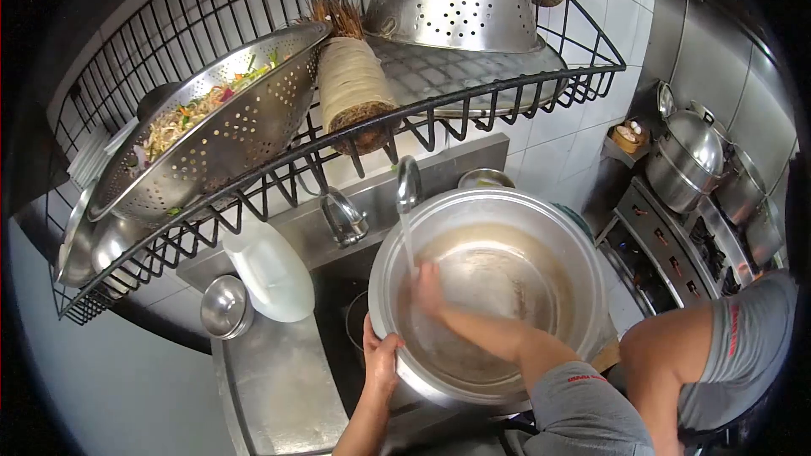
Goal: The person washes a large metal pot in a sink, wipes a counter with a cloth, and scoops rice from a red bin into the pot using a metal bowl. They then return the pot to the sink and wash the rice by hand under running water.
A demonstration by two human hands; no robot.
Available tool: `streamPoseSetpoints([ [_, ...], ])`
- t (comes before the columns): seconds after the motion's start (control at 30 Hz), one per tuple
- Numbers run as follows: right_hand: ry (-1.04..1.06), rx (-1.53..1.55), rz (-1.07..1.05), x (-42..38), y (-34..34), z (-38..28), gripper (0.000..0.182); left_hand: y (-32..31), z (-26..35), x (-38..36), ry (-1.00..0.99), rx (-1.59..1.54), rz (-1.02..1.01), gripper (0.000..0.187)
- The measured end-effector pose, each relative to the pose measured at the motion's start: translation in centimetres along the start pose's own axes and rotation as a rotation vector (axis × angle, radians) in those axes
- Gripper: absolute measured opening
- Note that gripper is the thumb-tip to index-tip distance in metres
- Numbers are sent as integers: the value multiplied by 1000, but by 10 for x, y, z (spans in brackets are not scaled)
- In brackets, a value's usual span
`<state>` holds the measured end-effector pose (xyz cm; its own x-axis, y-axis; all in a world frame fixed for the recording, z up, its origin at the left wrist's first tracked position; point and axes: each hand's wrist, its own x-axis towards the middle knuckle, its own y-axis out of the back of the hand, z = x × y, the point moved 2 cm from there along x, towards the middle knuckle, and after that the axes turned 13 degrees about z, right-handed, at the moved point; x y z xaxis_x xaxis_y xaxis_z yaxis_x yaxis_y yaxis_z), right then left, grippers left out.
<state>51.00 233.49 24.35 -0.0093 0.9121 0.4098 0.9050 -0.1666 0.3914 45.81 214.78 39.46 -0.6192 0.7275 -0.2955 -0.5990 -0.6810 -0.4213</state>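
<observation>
"While water (406,236) runs from the faucet (409,181), what's each hand on?"

"Left hand (380,356): grasping the big metal basin (585,279) by its rim. Thumb over the edge, other fingers against the outer wall."

"Right hand (429,290)?"

"Inside the basin, left part, right by the stream. Blurry. Can't tell if its fingers are spread or curled, or if they press on the metal."

"Basin versus fingers, quick."

"Left ones touch it at the rim, from outside. Right ones are within the walls, below rim level; that forearm reaches in from the near right, across the interior."

"Basin location?"

"Under the faucet, just right of the steel counter (287,393). Can't see what supports it. Brownish tint on its floor."

"Nearby stuff?"

"Whitish jug (274,279) at the counter's far end, small metal bowls (226,308) beside it. Second faucet (342,218) between jug and running one."

"Above?"

"Black wire rack (507,84). Tilted colander (245,148) holding chopped food (198,118), then a thick brush (353,80), then an upturned colander (456,4). Next."
</observation>
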Motion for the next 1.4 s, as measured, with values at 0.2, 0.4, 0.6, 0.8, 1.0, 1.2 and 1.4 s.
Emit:
streamPoseSetpoints([
  [0.2,-469,430,-574,-85,71,-55,39,5,-3,2,15,9,3,67],
  [0.4,-761,648,-901,-73,96,-74,30,4,-4,-1,10,4,2,65],
  [0.6,-304,555,-796,-25,78,-71,16,-1,4,-7,23,82,-7,68],
  [0.8,-380,849,341,95,31,18,25,6,6,-3,17,147,10,69],
  [1.0,-131,726,-149,37,28,-44,22,-1,4,-7,-1,162,31,65],
  [1.2,-74,697,148,71,32,-33,22,2,-2,-3,-28,125,39,62],
  [1.4,-93,699,286,103,48,-25,25,-1,3,-5,-41,137,33,60],
])
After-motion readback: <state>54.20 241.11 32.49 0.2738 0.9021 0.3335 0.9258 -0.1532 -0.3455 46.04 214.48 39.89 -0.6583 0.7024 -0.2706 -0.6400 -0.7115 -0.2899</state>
